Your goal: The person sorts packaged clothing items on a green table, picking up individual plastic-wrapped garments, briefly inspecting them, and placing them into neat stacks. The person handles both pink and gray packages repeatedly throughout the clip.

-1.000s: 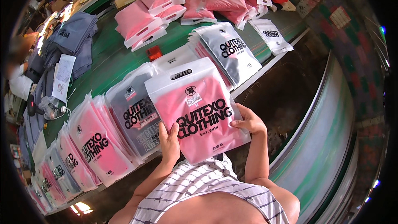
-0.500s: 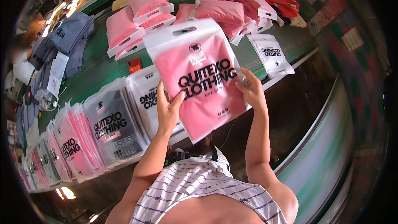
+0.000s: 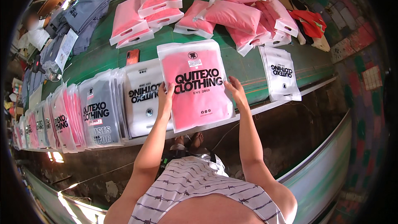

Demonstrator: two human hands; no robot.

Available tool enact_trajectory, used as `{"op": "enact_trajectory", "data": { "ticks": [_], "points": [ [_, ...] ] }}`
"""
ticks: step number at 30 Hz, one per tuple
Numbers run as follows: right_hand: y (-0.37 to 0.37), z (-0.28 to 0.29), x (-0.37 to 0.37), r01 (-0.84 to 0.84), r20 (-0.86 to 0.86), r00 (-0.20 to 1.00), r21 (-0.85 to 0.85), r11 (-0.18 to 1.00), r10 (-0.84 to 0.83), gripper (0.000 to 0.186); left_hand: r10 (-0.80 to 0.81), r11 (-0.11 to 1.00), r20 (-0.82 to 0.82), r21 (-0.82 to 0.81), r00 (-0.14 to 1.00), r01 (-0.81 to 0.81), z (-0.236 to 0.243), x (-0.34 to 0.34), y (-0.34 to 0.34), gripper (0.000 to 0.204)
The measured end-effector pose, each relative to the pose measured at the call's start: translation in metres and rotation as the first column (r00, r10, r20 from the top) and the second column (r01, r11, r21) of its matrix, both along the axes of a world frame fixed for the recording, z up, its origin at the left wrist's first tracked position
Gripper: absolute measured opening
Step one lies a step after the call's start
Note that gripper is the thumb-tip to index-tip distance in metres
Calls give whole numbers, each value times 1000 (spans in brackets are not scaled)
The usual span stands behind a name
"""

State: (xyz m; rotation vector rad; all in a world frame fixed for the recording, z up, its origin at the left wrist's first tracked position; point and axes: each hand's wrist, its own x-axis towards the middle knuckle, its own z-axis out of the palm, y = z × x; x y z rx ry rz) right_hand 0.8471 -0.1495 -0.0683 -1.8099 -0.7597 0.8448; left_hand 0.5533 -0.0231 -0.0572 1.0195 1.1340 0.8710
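Observation:
A frosted plastic clothing bag (image 3: pixel 199 105) with a folded pink garment inside and dark print on its front is upright to me at the table's near edge. My left hand (image 3: pixel 166 99) grips its left side, thumb on the front. On the opposite side my right hand (image 3: pixel 236 91) holds the right edge, thumb toward the front. The bag's top edge looks straight, with no handle slot showing. Just left of it lies a stack of white printed bags (image 3: pixel 143 99), partly hidden by the pink bag and my left hand. The fingers behind the bag are hidden.
Pink bags with handle slots (image 3: pixel 234 16) lie piled across the back of the green table (image 3: pixel 199 6). A row of filled bags (image 3: pixel 97 108) leans along the left edge. White bags (image 3: pixel 282 72) lie right. A red phone (image 3: pixel 132 57) and grey garments (image 3: pixel 85 14) lie left.
The pink bag has come down and straightened from a tilt. Its white top flap with the handle slot no longer shows. Both hands moved with it, and my view shifted.

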Motion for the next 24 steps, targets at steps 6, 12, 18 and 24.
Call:
{"op": "enact_trajectory", "data": {
  "ticks": [6, 12, 18, 24],
  "points": [
    [7, -4, -7, -126, -453, 884, 11, 992, 117, 108, -59, 952, 211, -283, 976, 119, -22, -14, -16, 103],
    [15, 14, -14, -147, -478, 873, -67, 987, 98, 117, -121, 933, 241, -303, 963, 193, -16, -12, -3, 101],
    [20, 10, -12, -143, -491, 868, -109, 984, 72, 121, -129, 941, 267, -272, 955, 203, -8, -6, 0, 88],
    [24, 11, -22, -115, -503, 861, -48, 992, 76, 118, -188, 946, 500, -138, 845, 292, -53, -1, 7, 67]
  ]
}}
